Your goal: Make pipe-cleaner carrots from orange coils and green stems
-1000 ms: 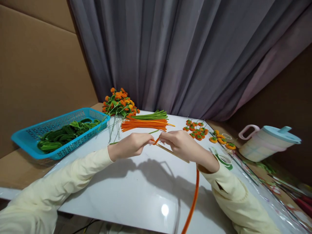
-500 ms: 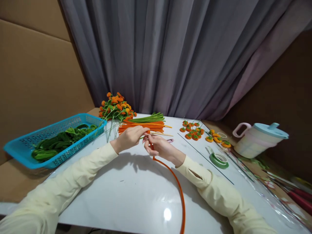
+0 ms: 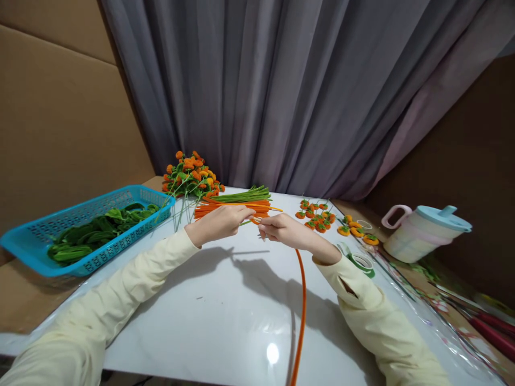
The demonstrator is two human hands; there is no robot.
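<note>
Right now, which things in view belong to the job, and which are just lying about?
Likely the job's:
long orange fuzzy strand below the right hand
bundled orange fuzzy strips
bundled thin green strips
small orange fuzzy flower heads
round green tape roll

Likely just lying about:
cream tumbler with pink handle, blue lid
red-handled tool

Strand (image 3: 303,300), orange; stems (image 3: 246,195), green. Basket (image 3: 132,237), blue, latticed; desk (image 3: 225,332), white; curtain (image 3: 249,96), grey-purple. Sleeves (image 3: 132,297), pale yellow; mug lid (image 3: 442,217), light blue; handle (image 3: 396,225), pink.
</note>
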